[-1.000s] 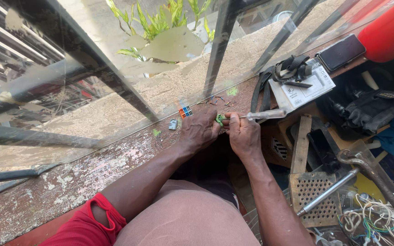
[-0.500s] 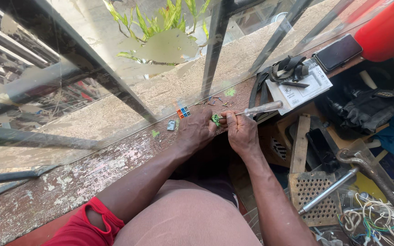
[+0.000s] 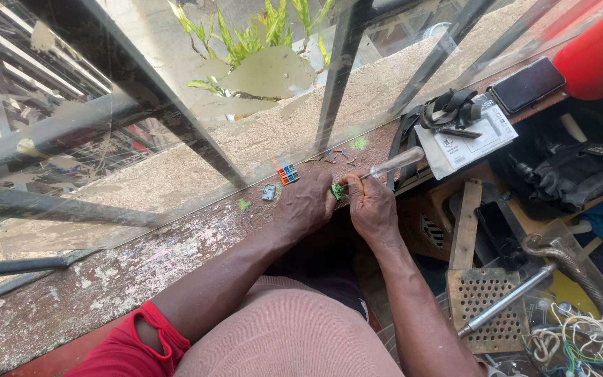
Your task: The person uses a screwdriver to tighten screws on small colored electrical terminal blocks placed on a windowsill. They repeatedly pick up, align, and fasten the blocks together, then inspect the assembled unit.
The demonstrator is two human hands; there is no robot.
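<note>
My left hand (image 3: 306,204) rests on the worn window ledge (image 3: 113,279) and pinches a small green part (image 3: 336,190). My right hand (image 3: 371,206) sits just to its right, fingers closed around a screwdriver with a clear handle (image 3: 396,164); the handle points up and right, and its tip is hidden at the green part. The two hands touch over that part. A small block with orange and blue pieces (image 3: 287,174) and a little grey piece (image 3: 268,192) lie on the ledge just beyond my left hand.
Glass with dark metal bars (image 3: 343,63) stands right behind the ledge. At right lie a white card with black straps (image 3: 465,129), a dark phone (image 3: 528,84), a red cylinder (image 3: 594,59), a perforated metal plate (image 3: 486,307), a metal pipe (image 3: 507,300) and tangled wires (image 3: 574,342).
The hands stay together on the green part; the view has shifted slightly and the screwdriver handle sits a little differently.
</note>
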